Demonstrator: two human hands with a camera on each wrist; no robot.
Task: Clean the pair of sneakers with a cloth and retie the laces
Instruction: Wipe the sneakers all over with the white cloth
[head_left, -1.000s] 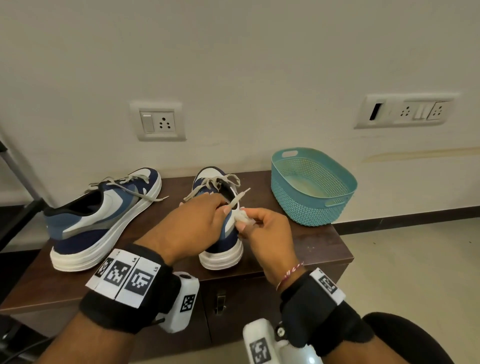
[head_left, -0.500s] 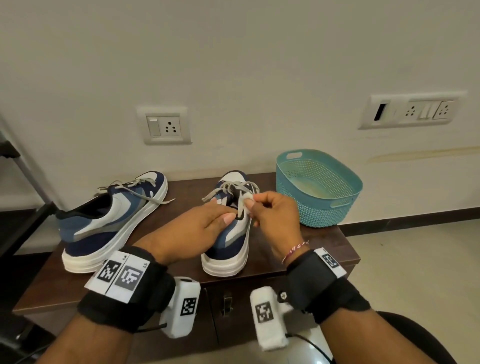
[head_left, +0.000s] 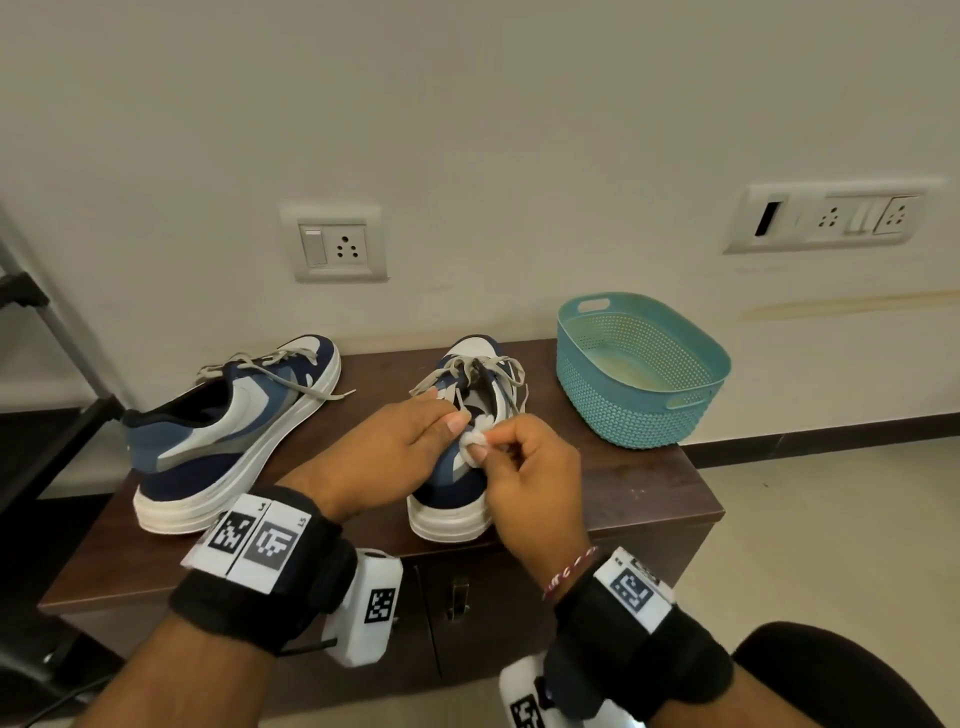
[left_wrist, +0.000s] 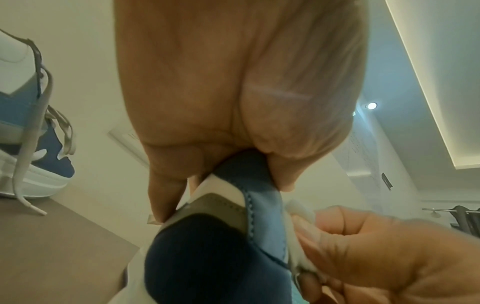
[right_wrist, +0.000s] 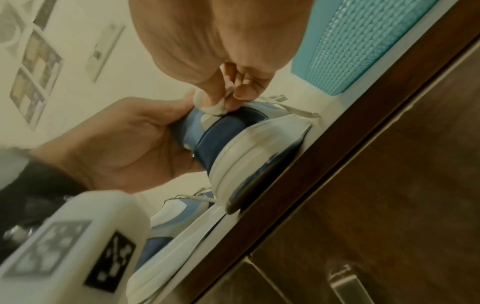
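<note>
The near sneaker's (head_left: 457, 483) collar is largely hidden behind both hands, and the right wrist view is blurred. The teal basket (head_left: 641, 410), at the far right of the wooden cabinet top (head_left: 649, 493), shows a pale bottom; whether anything lies in it cannot be told. The left hand (head_left: 384, 457) grips that sneaker's collar, thumb inside. The right hand (head_left: 530, 467) pinches a small white cloth (head_left: 475, 440) against the collar. The second sneaker (head_left: 228, 431) lies left, laces (head_left: 291, 374) loose.
</note>
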